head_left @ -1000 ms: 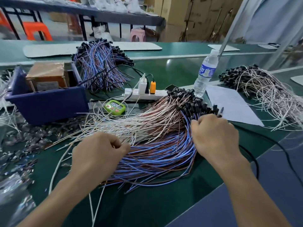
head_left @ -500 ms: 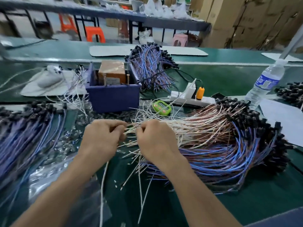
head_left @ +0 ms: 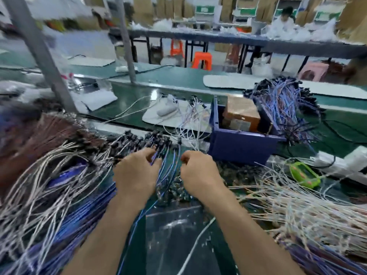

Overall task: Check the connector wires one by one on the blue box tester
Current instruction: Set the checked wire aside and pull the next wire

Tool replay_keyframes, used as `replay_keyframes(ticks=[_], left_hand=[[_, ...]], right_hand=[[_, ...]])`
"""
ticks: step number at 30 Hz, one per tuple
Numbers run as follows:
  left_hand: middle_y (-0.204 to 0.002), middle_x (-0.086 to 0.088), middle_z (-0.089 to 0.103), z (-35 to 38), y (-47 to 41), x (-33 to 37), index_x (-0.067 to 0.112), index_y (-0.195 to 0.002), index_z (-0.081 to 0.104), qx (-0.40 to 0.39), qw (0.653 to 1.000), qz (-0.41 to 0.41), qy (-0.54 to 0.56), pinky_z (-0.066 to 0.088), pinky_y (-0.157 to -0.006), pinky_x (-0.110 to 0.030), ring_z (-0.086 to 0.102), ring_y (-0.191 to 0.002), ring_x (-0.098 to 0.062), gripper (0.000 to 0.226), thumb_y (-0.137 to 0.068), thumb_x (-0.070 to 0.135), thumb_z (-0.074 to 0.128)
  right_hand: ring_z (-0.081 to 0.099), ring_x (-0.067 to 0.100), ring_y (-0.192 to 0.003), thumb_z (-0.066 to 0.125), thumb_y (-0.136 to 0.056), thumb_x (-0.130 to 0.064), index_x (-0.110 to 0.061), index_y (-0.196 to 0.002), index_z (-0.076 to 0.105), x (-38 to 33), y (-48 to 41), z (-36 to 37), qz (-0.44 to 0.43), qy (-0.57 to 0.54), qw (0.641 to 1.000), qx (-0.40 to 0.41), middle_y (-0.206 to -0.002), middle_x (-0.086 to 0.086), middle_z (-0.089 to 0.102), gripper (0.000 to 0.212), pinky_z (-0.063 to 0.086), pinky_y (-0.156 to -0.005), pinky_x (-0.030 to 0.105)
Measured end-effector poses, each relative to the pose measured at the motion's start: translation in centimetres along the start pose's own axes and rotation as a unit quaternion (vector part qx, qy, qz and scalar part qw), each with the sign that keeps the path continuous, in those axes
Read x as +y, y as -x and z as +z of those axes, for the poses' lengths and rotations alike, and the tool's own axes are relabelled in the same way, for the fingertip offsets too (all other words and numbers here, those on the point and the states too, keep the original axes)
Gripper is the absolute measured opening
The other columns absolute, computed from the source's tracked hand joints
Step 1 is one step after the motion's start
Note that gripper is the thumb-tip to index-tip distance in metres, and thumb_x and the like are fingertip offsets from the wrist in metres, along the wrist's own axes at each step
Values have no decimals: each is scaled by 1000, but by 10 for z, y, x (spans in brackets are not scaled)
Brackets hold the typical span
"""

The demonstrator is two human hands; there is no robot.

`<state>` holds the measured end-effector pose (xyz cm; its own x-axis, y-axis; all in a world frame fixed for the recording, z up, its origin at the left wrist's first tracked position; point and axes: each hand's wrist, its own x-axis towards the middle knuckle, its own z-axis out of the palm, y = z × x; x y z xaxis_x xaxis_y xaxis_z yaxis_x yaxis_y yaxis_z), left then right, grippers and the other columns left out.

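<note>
**Head view.** The left hand (head_left: 137,175) has its fingers curled round several blue connector wires (head_left: 168,169), close to their black plug ends. The right hand (head_left: 198,173) is clenched with its fingertips tucked in. Blur hides whether a strand is pinched there.

The blue box (head_left: 238,149) stands just beyond and to the right of the right fingertips, with a brown unit (head_left: 241,114) inside it. No wire is seen plugged into it.

**Progress (judged).** One wire is being selected for a check. A large left bundle (head_left: 49,185) lies left of the left fingers and a right bundle (head_left: 297,211) lies right of the right fingers, so much work appears left. Which bundle is already tested cannot be told.

**Surface.** This is a green bench (head_left: 135,96). A green meter (head_left: 304,174) lies well right of the right fingers.

**Room.** The room is a workshop. An orange stool (head_left: 201,59) and further benches stand far beyond the fingertips.
</note>
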<state>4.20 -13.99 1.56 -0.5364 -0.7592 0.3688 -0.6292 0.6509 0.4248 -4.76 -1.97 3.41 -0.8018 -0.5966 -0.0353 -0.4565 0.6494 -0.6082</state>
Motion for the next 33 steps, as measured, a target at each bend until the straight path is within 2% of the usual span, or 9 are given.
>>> replay_keyframes(ticks=[4,9,15,19,24,26,28,30,33], left_hand=[[-105,6,75,13,0,0,38,-118,74,-25,998,30,-57,48,-74,-31,66,-100,-19,33,-90,55,69],[-98,6,75,21,-8,-7,33,-109,78,-11,999,30,-38,40,-68,-29,66,-91,-19,19,-91,37,73],[-94,7,74,29,-9,-12,31,-99,81,-11,999,51,-6,48,-73,-33,65,-84,-20,18,-92,19,70],[-90,7,74,29,-9,-13,30,-94,81,4,998,58,2,47,-71,-33,66,-79,-20,15,-90,20,72],[-87,6,76,24,-7,-10,27,-95,82,45,996,73,1,38,-84,-36,65,-78,-17,10,-90,28,73],[-91,9,78,18,-4,-3,26,-98,82,46,992,97,68,40,-87,-36,66,-82,-14,14,-89,36,75],[-91,19,77,8,2,7,33,-106,79,-25,974,95,204,50,-81,-29,66,-80,-3,20,-90,44,74],[-84,29,72,4,12,16,42,-114,73,-93,946,75,300,50,-59,-19,65,-69,0,22,-92,42,73],[-74,30,71,5,27,23,33,-114,78,-87,922,64,373,41,-42,-14,58,-49,-1,24,-92,22,75]], right_hand=[[63,30,-80,54,-94,-28,-20,-86,65,-3,-27,16,42,8,999,-1,-88,5,68,16,55,-73,37],[50,24,-68,55,-96,-49,-17,-88,50,-12,-55,26,89,79,993,2,-75,0,49,34,29,-52,31],[42,20,-59,63,-90,-19,-16,-71,43,-22,-71,29,100,137,985,-23,-71,2,45,28,26,-46,26],[46,16,-59,66,-92,-27,-13,-77,50,-20,-72,24,87,112,990,-26,-72,0,48,26,29,-45,24],[58,22,-60,63,-86,-32,-17,-70,59,-13,-52,17,89,29,992,79,-67,1,63,22,36,-49,28],[60,21,-60,61,-86,-31,-17,-66,61,-13,-41,9,36,-48,990,129,-59,-4,62,24,42,-54,31],[63,14,-61,61,-90,-28,-21,-70,64,-15,-28,-4,-3,-167,972,167,-60,-5,66,21,48,-57,31],[69,12,-65,58,-98,-21,-23,-80,65,-16,-13,-18,-22,-309,932,188,-70,-5,73,19,57,-60,31],[76,26,-74,46,-107,-13,-14,-94,57,-7,10,-46,-15,-541,817,197,-79,8,77,17,60,-65,30]])
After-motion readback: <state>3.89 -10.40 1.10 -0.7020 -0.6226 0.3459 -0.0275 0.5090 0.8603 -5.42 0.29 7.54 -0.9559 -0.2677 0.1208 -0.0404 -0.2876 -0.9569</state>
